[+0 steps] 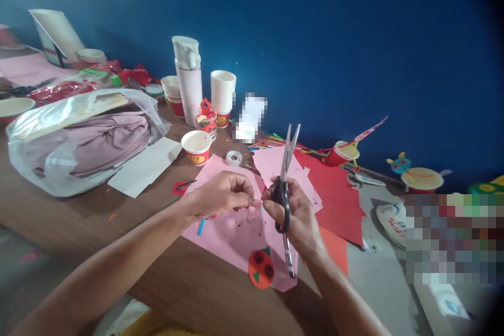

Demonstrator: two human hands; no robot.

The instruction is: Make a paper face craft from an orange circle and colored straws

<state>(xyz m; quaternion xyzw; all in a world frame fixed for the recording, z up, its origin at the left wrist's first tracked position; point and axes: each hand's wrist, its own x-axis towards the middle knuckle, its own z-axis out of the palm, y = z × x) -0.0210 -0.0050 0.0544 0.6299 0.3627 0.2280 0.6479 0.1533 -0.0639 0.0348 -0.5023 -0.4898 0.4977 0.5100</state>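
My right hand (296, 205) is wrapped round a pair of scissors (289, 157) with black handles, the blades pointing up and slightly apart. Facing it, my left hand (222, 193) pinches something too small to make out, perhaps a bit of pink paper. Both hands are over a pink paper sheet (232, 233) marked with dark specks. At that sheet's near edge lies an orange-red paper disc (261, 270) with dark round eyes and green triangles. A pencil (290, 262) lies on the sheet, below my right hand.
A paper cup (197, 148) and a tape roll (234, 158) stand beyond my left hand. Behind them are a white flask (189, 84) and stacked cups (223, 94). A plastic bag (79, 152) fills the left. Red paper (334, 194) and cup crafts (423, 179) lie rightward.
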